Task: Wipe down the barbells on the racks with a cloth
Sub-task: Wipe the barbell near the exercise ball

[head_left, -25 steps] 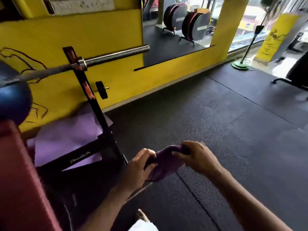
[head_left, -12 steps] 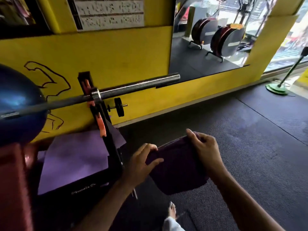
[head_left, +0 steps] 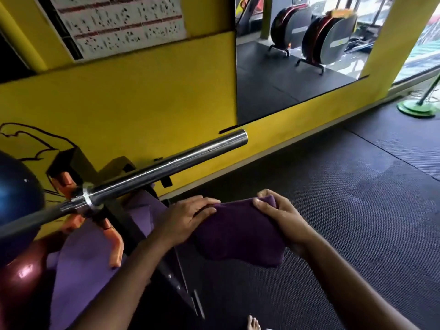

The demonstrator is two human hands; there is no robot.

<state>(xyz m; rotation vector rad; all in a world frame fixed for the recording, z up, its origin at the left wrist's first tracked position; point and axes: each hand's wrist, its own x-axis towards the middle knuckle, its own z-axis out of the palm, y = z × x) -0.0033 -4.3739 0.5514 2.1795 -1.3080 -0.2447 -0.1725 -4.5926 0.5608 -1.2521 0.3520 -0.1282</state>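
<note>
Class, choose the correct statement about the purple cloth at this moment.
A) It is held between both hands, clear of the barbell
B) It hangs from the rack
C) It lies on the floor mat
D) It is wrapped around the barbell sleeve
A: the left hand and right hand hold the purple cloth below the barbell, not touching it.

Glossy metal barbell, matt cloth

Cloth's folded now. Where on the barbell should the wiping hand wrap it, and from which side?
Wrap the cloth over the bare chrome sleeve of the barbell, coming from above on the near side. That end sticks out free past the rack, is smooth and round, and carries no plates, so a hand could likely slide along it.
</note>
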